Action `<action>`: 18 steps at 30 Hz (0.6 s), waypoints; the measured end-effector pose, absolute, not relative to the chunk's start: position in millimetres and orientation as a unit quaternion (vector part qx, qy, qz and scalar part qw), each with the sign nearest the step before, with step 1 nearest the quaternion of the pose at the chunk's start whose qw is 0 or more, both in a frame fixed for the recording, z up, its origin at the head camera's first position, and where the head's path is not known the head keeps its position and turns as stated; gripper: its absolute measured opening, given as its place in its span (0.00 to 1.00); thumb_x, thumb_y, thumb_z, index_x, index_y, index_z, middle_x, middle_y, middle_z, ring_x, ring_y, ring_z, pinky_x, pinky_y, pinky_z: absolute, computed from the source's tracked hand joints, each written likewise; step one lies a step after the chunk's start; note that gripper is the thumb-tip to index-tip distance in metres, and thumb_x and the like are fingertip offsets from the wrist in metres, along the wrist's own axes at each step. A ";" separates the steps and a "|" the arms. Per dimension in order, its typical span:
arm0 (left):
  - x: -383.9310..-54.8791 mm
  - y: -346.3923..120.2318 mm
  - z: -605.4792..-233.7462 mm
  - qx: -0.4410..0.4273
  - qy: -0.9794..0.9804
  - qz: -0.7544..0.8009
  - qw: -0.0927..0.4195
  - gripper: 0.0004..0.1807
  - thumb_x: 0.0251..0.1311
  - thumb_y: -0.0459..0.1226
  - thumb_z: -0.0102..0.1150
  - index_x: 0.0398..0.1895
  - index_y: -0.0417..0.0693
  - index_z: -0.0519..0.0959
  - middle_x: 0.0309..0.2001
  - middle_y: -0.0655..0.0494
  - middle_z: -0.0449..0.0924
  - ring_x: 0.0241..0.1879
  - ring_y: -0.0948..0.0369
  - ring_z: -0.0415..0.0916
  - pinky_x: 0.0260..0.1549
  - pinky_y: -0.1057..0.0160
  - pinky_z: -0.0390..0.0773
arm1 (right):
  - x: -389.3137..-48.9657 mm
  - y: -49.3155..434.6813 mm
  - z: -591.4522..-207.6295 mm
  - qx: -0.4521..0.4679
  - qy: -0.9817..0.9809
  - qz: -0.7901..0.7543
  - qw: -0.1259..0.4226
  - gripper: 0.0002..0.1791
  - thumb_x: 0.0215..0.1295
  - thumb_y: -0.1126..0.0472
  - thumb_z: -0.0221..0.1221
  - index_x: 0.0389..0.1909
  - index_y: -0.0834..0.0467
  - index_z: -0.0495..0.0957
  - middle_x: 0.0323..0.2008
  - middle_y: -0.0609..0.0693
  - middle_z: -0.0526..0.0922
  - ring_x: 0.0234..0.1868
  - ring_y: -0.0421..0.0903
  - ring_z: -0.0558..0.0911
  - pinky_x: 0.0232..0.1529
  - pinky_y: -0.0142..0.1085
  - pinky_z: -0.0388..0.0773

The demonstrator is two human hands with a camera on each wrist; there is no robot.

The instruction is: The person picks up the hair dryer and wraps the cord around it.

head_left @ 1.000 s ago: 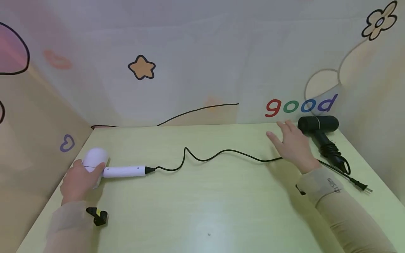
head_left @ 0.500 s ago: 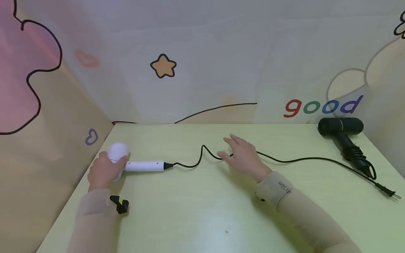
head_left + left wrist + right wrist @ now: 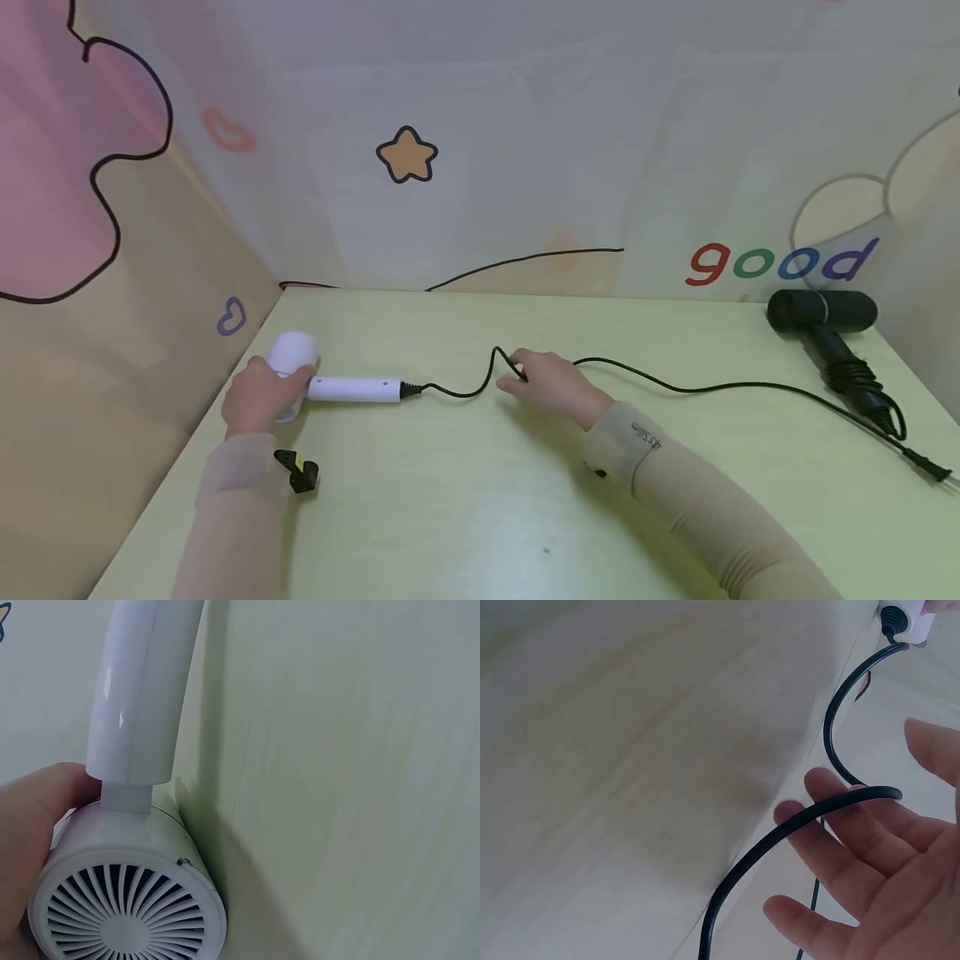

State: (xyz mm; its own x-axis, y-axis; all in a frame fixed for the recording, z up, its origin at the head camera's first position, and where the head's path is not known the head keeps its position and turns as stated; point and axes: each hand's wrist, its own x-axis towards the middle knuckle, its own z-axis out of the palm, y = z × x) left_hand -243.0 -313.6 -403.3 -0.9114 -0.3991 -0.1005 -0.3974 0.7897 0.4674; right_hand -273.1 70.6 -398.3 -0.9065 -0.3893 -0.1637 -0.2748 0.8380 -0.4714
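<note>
On the left of the table lies a white hair dryer [image 3: 356, 389], its handle pointing right. My left hand [image 3: 255, 396] grips its round head, thumb beside the handle joint. The slatted vent [image 3: 124, 930] on the head faces the left wrist camera. A black cord [image 3: 453, 394] runs from the handle across the table. My right hand [image 3: 555, 385] is at a bend in this cord, near the table's middle. In the right wrist view the cord crosses in front of the fingers [image 3: 847, 877], which are only loosely bent, with the thumb apart.
At the back right lies a black hair dryer [image 3: 825, 310], its own cord wound round the handle. The white dryer's plug [image 3: 926, 465] lies in front of it. A printed cloth backdrop [image 3: 525, 167] rises behind the pale table [image 3: 420, 517].
My right hand has moved left from beside the black hair dryer and lowered to the cord, its fingers bending. My left hand keeps its grip on the white hair dryer. The head view has turned left.
</note>
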 end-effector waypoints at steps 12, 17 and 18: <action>-232.5 -301.2 -406.2 0.221 -0.935 -0.278 0.026 0.40 0.56 0.61 0.51 0.50 0.29 0.66 0.41 0.34 0.75 0.35 0.45 0.75 0.22 0.58 0.69 | -257.1 79.0 -392.0 -0.165 0.958 -0.204 0.113 0.23 0.69 0.48 0.51 0.56 0.59 0.73 0.26 0.48 0.82 0.22 0.40 0.73 0.31 0.35 0.72; -227.5 -295.2 -406.3 0.229 -0.923 -0.307 0.040 0.43 0.57 0.62 0.49 0.55 0.29 0.65 0.45 0.33 0.75 0.39 0.43 0.75 0.25 0.57 0.70 | -241.2 85.8 -385.7 -0.176 0.950 -0.228 0.118 0.17 0.69 0.54 0.51 0.51 0.60 0.77 0.25 0.48 0.82 0.15 0.40 0.75 0.29 0.33 0.72; -226.6 -293.2 -405.5 0.231 -0.920 -0.314 0.044 0.43 0.57 0.62 0.49 0.56 0.29 0.64 0.46 0.33 0.75 0.40 0.43 0.75 0.26 0.56 0.71 | -237.7 87.4 -384.4 -0.177 0.949 -0.233 0.120 0.16 0.69 0.55 0.51 0.50 0.59 0.77 0.23 0.49 0.82 0.13 0.41 0.75 0.28 0.33 0.72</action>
State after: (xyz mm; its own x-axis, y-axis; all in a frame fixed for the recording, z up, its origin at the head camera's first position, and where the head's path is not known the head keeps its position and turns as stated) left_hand -226.6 -293.2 -405.5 -0.8893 -0.4528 -0.0649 -0.3981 0.6964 0.5971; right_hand -237.7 87.4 -384.4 -0.9084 -0.3920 -0.1454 -0.2800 0.8286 -0.4847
